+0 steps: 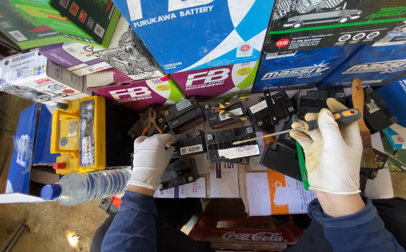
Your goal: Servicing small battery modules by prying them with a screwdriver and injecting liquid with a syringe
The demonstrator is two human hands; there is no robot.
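Observation:
My left hand, in a white glove, rests on a small black battery among several others laid on flattened cardboard. My right hand, also gloved, grips a screwdriver with an orange and black handle; its shaft points left, and the tip hovers over another black battery. A wooden-handled brush lies just behind my right hand. Orange-handled pliers lie above my left hand.
A yellow-topped battery stands at the left. A clear plastic bottle with a blue cap lies beside it. Stacked battery cartons in blue, purple, green and black wall off the far side. A red crate sits at my knees.

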